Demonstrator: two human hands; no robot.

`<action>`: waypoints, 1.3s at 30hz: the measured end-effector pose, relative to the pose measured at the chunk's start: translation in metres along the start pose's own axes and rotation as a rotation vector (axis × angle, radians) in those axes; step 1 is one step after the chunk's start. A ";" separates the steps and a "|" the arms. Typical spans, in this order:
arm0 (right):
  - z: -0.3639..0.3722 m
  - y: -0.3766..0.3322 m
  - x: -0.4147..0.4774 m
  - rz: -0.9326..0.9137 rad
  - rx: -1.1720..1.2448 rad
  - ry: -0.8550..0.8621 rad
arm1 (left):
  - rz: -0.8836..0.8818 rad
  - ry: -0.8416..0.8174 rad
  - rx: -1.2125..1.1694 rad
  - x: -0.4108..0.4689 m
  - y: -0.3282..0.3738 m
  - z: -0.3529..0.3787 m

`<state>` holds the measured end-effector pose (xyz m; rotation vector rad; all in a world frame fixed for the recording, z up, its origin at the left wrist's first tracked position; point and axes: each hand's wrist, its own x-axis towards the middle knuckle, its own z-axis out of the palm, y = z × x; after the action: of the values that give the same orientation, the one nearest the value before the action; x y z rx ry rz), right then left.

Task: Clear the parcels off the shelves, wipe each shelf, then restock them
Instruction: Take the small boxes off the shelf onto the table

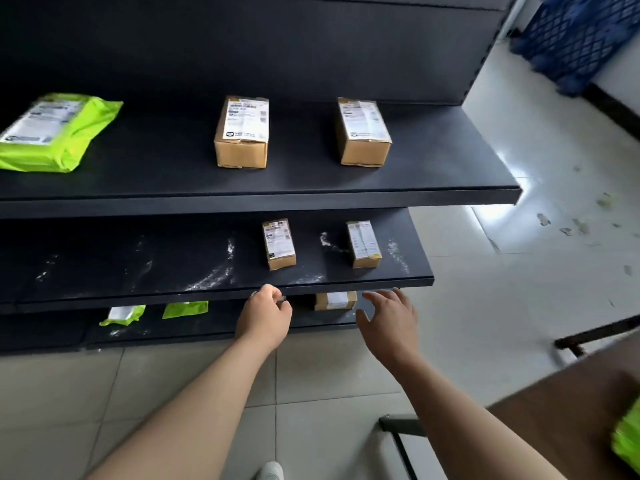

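Boxes (278, 244): two on the dusty middle shelf (138, 271), two more up top. Left hand (265, 317) curled at that shelf's edge, can't tell if it's holding anything; right hand (389, 317) spread open.

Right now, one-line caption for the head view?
Left hand and right hand reach toward a dusty shelf holding two boxes.

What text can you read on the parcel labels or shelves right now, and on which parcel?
Nothing is legible; every label is blurred or too small.
Green mailer, upper shelf: white label, unreadable.
Left brown box, right brown box, same shelf: printed labels, unreadable.
Left small box, right small box, middle shelf: unreadable.
Low box, left low mailer, right low mailer, bottom shelf: unreadable.
Shelves: no signs visible.
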<state>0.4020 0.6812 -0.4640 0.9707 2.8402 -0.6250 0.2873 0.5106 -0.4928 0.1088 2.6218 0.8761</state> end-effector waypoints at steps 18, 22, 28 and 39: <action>0.158 0.025 0.171 0.032 -0.042 0.060 | 0.010 0.076 0.079 0.218 -0.040 0.123; 0.179 0.038 0.207 0.006 -0.042 0.108 | 0.010 0.155 0.131 0.263 -0.039 0.150; 0.189 0.048 0.255 -0.031 -0.088 0.137 | -0.088 0.086 0.246 0.307 -0.044 0.179; 0.193 0.065 0.320 0.121 -0.200 0.114 | 0.014 0.217 0.229 0.305 -0.053 0.190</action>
<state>0.1745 0.8331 -0.7277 1.1648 2.8423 -0.2753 0.0775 0.6328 -0.7622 0.0965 2.9207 0.6193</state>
